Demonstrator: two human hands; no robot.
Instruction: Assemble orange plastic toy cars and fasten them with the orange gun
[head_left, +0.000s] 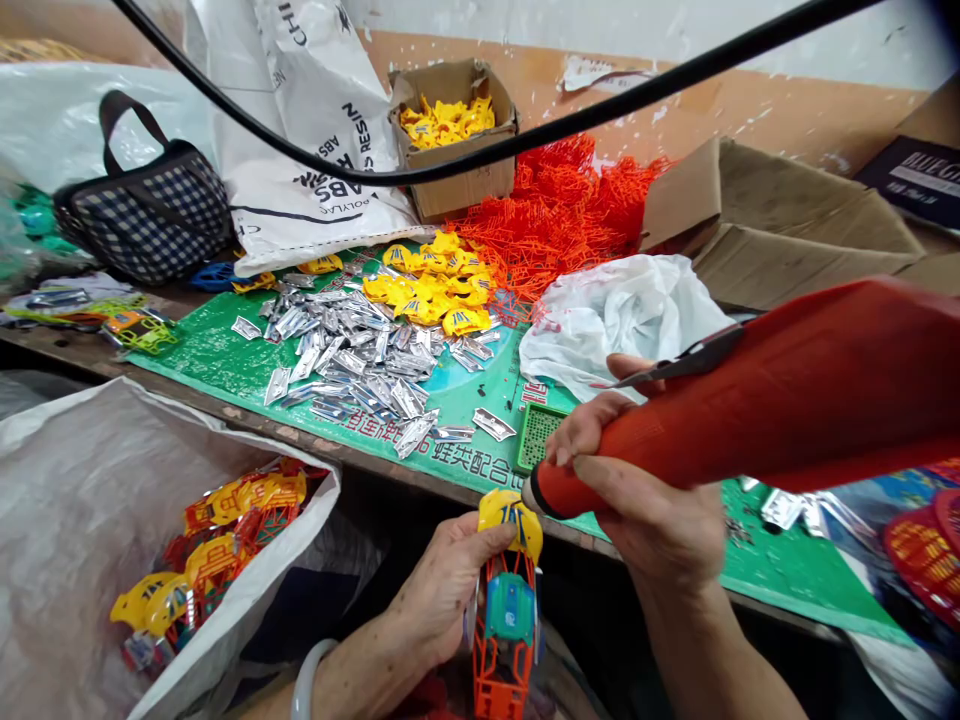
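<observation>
My left hand (442, 580) is closed around a toy car (510, 610) with an orange cage frame, a teal block inside and a yellow hood. Its thumb lies on the yellow hood. My right hand (637, 500) grips a red electric screwdriver (720, 430), with a lever on its upper side. The screwdriver's nose points down left and meets the edge of the yellow hood, or nearly so; its bit cannot be made out. Just beyond the right hand stands a small green tray (536, 432), partly covered by the fingers.
Silver plates (360, 365) and yellow hoods (431, 280) lie heaped on the green sheet (217, 340). Behind are orange frames (555, 220), a carton (465, 180) and an open box (795, 210). A white sack (67, 500) with toy cars stands left. A black cable (420, 175) crosses above.
</observation>
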